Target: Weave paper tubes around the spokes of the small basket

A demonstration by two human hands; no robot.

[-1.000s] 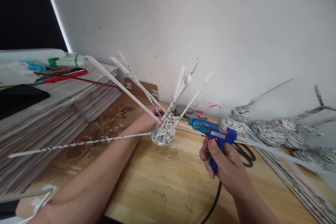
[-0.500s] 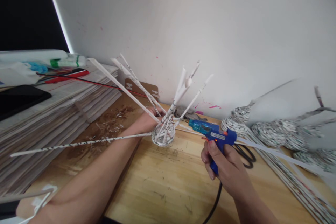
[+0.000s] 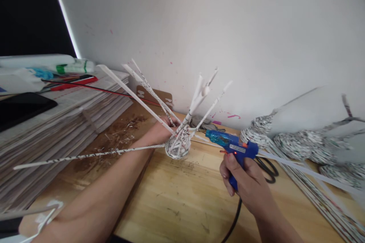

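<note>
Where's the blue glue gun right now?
In the head view, the blue glue gun is right of centre, in the right hand's grip, to the right of the woven paper piece.

Cannot fully see the left hand (image 3: 164,130) behind paper tubes (image 3: 196,103), nor read the label (image 3: 237,148) on the glue gun (image 3: 228,140).

Blue glue gun (image 3: 238,147), black-flecked white tubes (image 3: 137,97)

The glue gun (image 3: 235,146) in my right hand (image 3: 247,182) is right of the woven paper piece (image 3: 178,148) before my left hand (image 3: 167,127). Left, a smartphone (image 3: 27,109) lies on stacked newspapers (image 3: 68,125); right, paper tubes (image 3: 315,196) lie before other woven pieces (image 3: 296,145).
</note>
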